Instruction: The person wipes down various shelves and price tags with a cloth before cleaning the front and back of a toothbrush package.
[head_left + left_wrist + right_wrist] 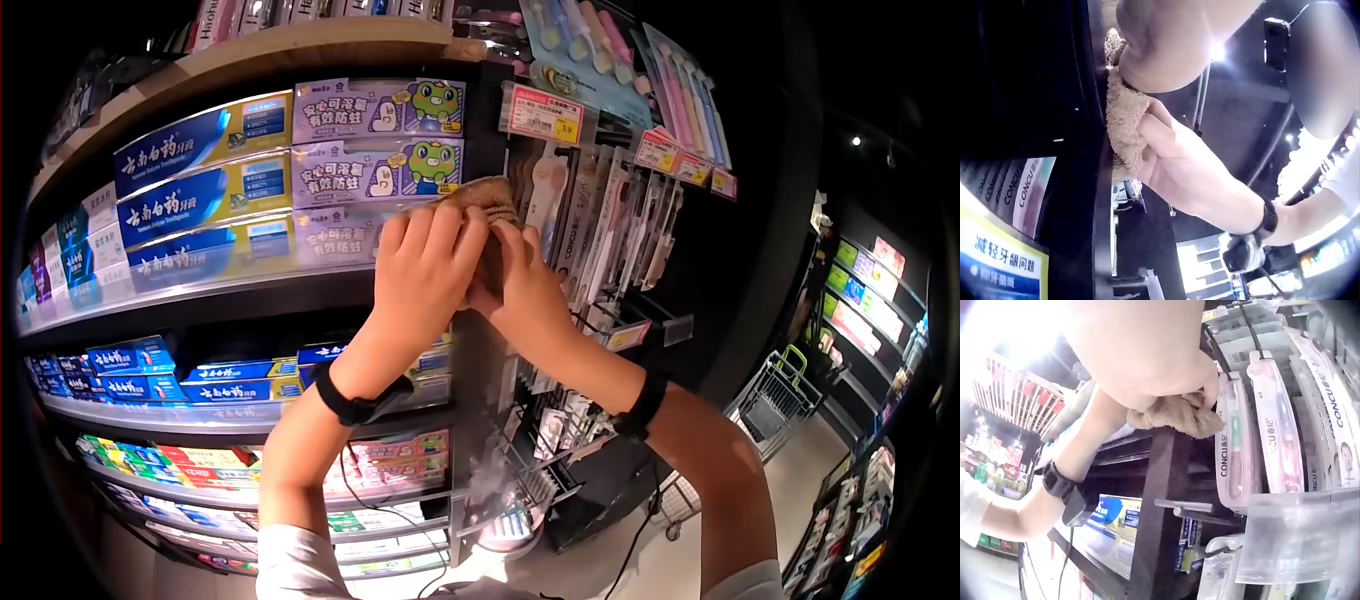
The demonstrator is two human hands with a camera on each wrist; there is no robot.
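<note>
Both hands meet at a brown cloth (487, 192), which lies against the dark upright post between the toothpaste shelves and the toothbrush rack. My left hand (428, 262) lies over the cloth with bent fingers. Close on its right, my right hand (525, 285) grips the cloth. In the left wrist view the fluffy cloth (1125, 122) is bunched along the post's edge, with the right hand (1179, 159) curled round it. The right wrist view shows the cloth (1179, 415) crumpled under the fingers, beside packaged toothbrushes (1277, 425).
Purple boxes (376, 168) and blue-yellow toothpaste boxes (200, 190) fill the shelf on the left. Hanging toothbrush packs (600, 220) and price tags (548, 113) stand close on the right. Metal hooks (1192, 509) stick out near the post. A shopping cart (775, 400) stands farther right.
</note>
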